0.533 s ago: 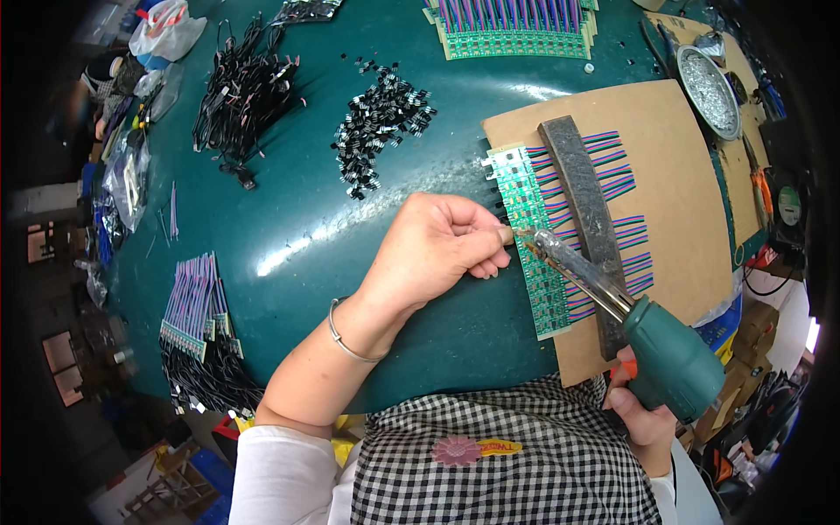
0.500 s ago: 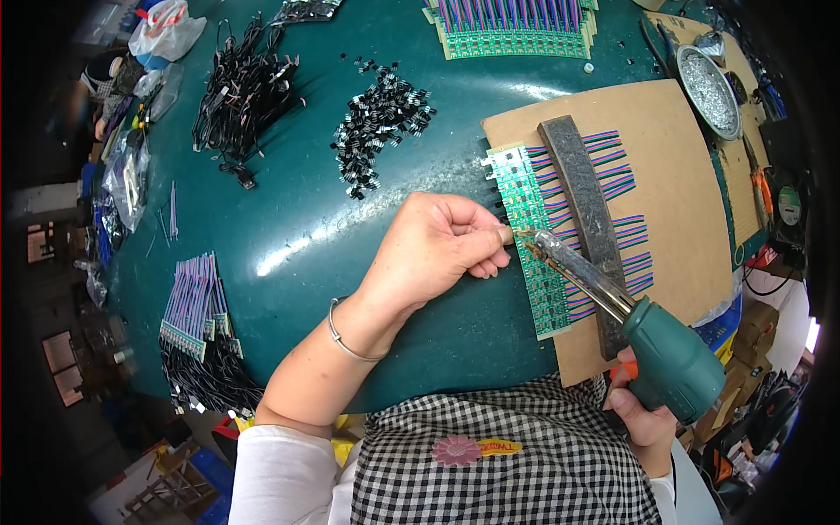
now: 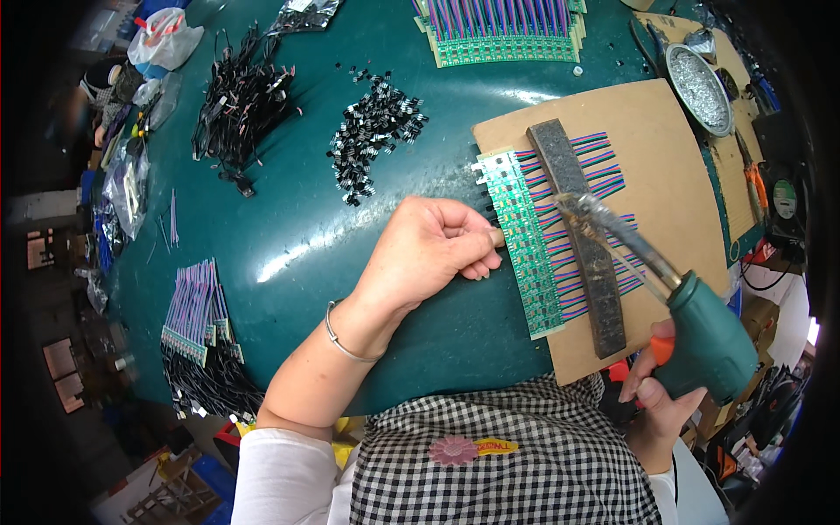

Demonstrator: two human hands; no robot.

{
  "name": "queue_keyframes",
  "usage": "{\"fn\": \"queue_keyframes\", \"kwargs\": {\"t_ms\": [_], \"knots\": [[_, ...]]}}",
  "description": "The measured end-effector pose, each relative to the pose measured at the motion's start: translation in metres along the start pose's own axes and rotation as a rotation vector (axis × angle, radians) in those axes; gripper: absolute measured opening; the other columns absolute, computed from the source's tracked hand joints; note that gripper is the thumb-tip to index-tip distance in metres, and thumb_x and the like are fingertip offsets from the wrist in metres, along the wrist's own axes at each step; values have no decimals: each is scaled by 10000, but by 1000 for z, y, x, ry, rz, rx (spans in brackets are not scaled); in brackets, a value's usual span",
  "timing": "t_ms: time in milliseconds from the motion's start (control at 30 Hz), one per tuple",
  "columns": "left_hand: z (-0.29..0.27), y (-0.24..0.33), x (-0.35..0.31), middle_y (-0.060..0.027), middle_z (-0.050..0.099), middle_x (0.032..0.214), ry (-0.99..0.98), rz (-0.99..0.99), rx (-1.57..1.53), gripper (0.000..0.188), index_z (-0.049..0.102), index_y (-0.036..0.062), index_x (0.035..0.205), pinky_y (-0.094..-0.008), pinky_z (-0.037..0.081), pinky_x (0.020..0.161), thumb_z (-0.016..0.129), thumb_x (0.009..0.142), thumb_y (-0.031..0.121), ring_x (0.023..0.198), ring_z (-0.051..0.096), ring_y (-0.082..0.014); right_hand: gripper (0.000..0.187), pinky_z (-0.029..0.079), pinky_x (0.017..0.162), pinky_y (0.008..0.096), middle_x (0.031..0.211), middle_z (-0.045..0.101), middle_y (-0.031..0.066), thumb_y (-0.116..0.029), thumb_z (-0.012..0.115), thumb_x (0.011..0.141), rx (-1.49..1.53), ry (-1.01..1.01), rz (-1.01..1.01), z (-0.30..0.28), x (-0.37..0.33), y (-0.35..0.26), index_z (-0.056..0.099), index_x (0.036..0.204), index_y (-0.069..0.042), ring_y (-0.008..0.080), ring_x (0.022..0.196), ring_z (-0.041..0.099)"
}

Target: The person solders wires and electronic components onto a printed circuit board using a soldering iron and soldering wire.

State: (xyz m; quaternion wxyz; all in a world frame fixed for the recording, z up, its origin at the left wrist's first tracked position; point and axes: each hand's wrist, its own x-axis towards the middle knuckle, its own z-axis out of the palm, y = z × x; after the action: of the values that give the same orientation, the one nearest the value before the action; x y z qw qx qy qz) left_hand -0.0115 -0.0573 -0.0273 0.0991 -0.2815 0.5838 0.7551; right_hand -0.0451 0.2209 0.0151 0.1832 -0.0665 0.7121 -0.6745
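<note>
My right hand [image 3: 661, 407] is wrapped round the grip of a green soldering gun [image 3: 713, 341] with an orange trigger. Its metal tip hangs over a dark flat bar [image 3: 582, 254], apart from the green circuit board panel [image 3: 523, 245]. My left hand [image 3: 442, 241] pinches thumb and forefinger together at the panel's left edge; whatever sits between them is hidden. Striped blue, red and black wires [image 3: 612, 179] run from the panel under the bar, which lies across them. Small black parts peek out along the panel's left edge above my fingers.
A brown board [image 3: 674, 175] lies under the bar and wires. Left of it are a heap of small black connectors [image 3: 372, 131], a black cable bundle [image 3: 241, 105] and wired boards [image 3: 197, 324]. More wired panels [image 3: 499, 44] lie at the back; a metal dish [image 3: 698, 87] stands far right.
The soldering gun has moved up and right, its tip leaving the panel's edge near my left fingers. My left hand stays pinched at nearly the same spot. The whole view has shifted slightly.
</note>
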Motion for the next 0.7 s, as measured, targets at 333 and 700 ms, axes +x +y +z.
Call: {"fn": "queue_keyframes", "kwargs": {"t_ms": [333, 700], "knots": [[2, -1, -2, -106, 644, 701, 0, 37, 29, 129, 629, -66, 801, -216, 506, 554, 604, 823, 58, 571, 595, -108, 512, 379, 391, 188, 620, 458, 51, -111, 573, 767, 71, 177, -499, -26, 59, -21, 372, 1179, 118, 93, 429, 445], [0, -2, -2, -105, 641, 690, 49, 1, 53, 126, 627, -57, 793, -223, 513, 549, 603, 825, 63, 566, 601, -121, 409, 420, 440, 224, 1096, 544, 112, 1, 588, 770, -169, 383, -360, -40, 99, -27, 461, 1153, 61, 97, 491, 493]]}}
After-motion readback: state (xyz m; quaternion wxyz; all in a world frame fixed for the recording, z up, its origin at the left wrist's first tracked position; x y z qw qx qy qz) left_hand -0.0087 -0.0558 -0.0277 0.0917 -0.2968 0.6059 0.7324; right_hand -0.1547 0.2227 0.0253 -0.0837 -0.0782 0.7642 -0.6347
